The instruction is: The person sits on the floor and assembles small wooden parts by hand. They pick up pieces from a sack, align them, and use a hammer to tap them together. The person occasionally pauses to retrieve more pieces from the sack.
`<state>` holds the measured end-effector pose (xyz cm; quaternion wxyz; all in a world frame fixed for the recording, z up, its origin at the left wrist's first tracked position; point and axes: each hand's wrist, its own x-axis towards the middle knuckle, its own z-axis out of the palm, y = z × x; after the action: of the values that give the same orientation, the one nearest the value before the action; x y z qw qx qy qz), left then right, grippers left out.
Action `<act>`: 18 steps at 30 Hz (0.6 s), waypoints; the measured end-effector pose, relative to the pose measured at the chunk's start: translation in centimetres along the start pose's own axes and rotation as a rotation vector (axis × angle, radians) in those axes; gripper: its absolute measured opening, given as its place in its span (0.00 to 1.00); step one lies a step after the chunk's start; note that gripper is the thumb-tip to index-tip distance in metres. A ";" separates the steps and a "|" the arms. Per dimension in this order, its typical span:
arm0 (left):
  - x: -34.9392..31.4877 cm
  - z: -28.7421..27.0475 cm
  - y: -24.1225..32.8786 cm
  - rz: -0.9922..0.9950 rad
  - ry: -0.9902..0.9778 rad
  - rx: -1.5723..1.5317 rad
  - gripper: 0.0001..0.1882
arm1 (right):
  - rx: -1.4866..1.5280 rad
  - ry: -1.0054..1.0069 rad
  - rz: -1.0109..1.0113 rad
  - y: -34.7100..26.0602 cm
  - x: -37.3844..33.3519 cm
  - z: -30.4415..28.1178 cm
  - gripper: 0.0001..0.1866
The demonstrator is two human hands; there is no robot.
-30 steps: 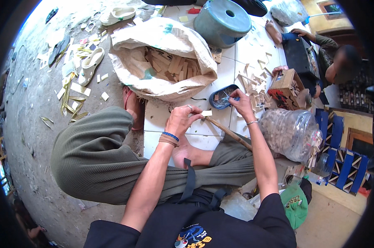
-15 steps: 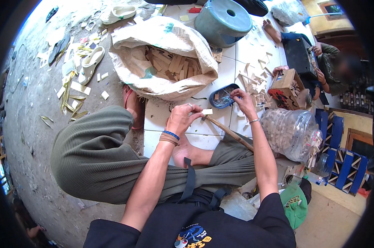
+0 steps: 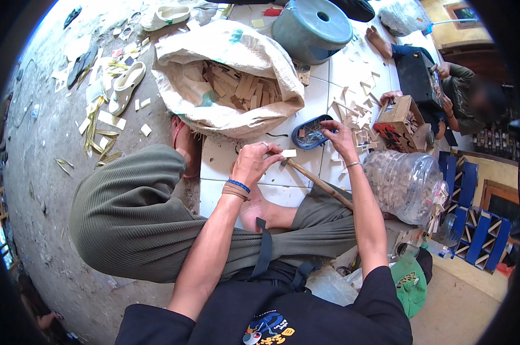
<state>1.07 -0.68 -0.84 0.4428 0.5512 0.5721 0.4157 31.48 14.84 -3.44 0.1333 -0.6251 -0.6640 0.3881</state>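
Between the thumb and fingers of my left hand [image 3: 256,162] is a small pale wood piece [image 3: 289,153], held flat over the white tiles. Just below it lies a hammer [image 3: 320,185], its wooden handle running down to my leg and its head partly hidden by the left hand. My right hand [image 3: 341,140] is at the right rim of a blue oval tray [image 3: 295,141] of thin metal nails [image 3: 312,138]. Its thumb and fingertips are pinched together; whatever they hold is too small to make out.
A white woven sack [image 3: 174,86] of wood offcuts stands ahead, beside a grey-blue upturned tub [image 3: 312,31]. Wood strips [image 3: 358,109] are scattered to the right, near a clear plastic jug [image 3: 398,181] and a cardboard box [image 3: 395,123]. Another person [image 3: 461,98] sits beyond.
My right hand has drawn slightly back toward the tray's right rim, fingers pinched. The left hand keeps the wood piece in almost the same place.
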 end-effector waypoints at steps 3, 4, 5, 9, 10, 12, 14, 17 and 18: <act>0.0 0.0 0.0 -0.007 0.001 -0.007 0.13 | 0.030 0.007 -0.008 0.6 0.3 0.2 0.15; 0.1 0.0 0.1 -0.009 0.001 -0.006 0.13 | 0.018 0.023 0.012 0.7 0.4 0.2 0.15; 0.1 0.0 0.1 -0.012 0.001 -0.005 0.13 | -0.029 0.054 -0.038 0.8 0.4 0.3 0.16; 0.1 -0.1 0.2 -0.023 -0.004 0.001 0.13 | -0.311 0.180 -0.135 0.1 -0.1 0.5 0.15; 0.1 -0.1 0.3 -0.020 -0.006 -0.005 0.13 | -0.390 0.210 -0.161 -0.2 -0.3 0.7 0.14; 0.1 -0.1 0.3 -0.022 -0.008 -0.008 0.13 | -0.529 0.258 -0.222 -0.8 -0.9 1.2 0.11; 0.0 -0.1 0.3 -0.037 -0.008 -0.015 0.13 | -0.614 0.295 -0.279 -1.3 -1.2 1.9 0.09; 0.1 -0.1 0.2 -0.021 -0.003 -0.011 0.13 | -0.686 0.316 -0.315 -1.5 -1.0 2.7 0.08; 0.1 -0.1 0.1 -0.017 -0.005 -0.004 0.13 | -0.733 0.317 -0.295 -1.5 -0.8 2.9 0.07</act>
<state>1.02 -0.61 -0.67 0.4487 0.5464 0.5750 0.4117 28.65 13.20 -4.10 0.0564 -0.5815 -0.8116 0.0023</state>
